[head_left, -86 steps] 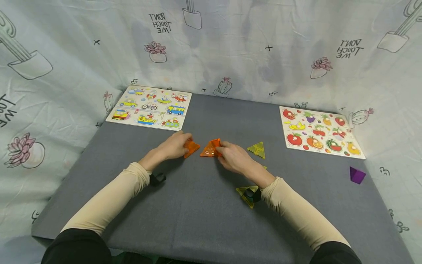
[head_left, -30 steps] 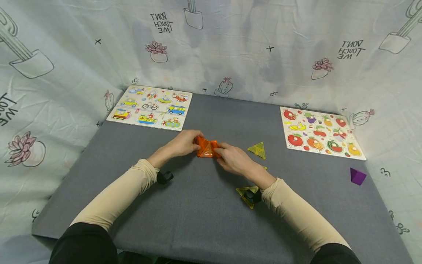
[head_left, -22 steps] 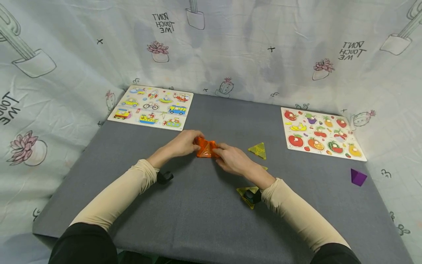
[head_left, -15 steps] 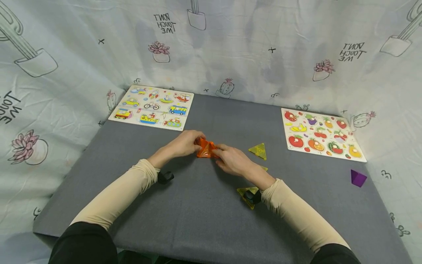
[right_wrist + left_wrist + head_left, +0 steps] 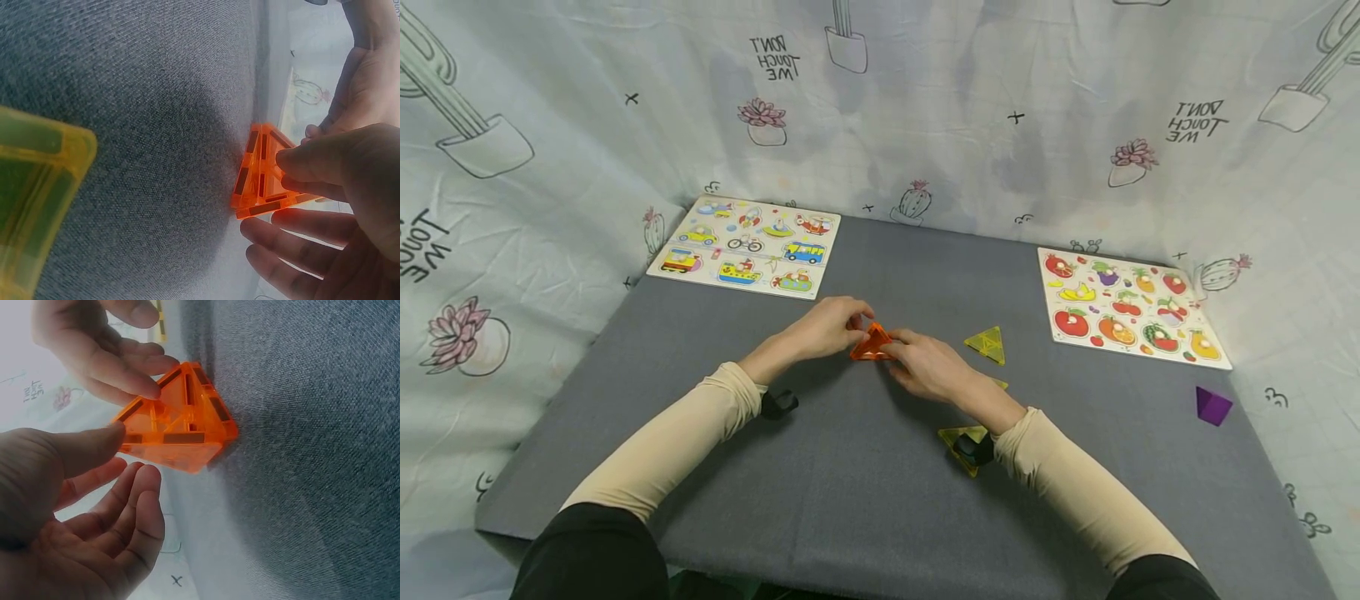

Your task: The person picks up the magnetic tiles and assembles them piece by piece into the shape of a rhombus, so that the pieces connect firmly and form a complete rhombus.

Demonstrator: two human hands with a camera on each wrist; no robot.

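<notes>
Orange triangular magnetic tiles (image 5: 872, 345) lean together as a small pyramid on the grey cloth, between the two hands. At its left side, my left hand (image 5: 826, 327) pinches a tile between thumb and index near the top; the other fingers are loosely bent in the left wrist view. My right hand (image 5: 931, 363) holds the right side, its thumb on one tile face (image 5: 270, 185) and its index behind. Dark magnet strips show along the orange edges (image 5: 184, 437). Part of the pyramid is hidden by the fingers.
Yellow triangular tiles (image 5: 988, 343) lie right of the right hand, one partly under the right wrist's black camera (image 5: 973, 450). A vehicle puzzle board (image 5: 752, 246) lies back left, a fruit puzzle board (image 5: 1129, 306) back right. A purple pyramid-like piece (image 5: 1212, 406) sits near the right edge.
My left hand has brought a separate orange tile rightward to the others. The tiles have since been tilted inward, from a wider spread into a narrower pyramid.
</notes>
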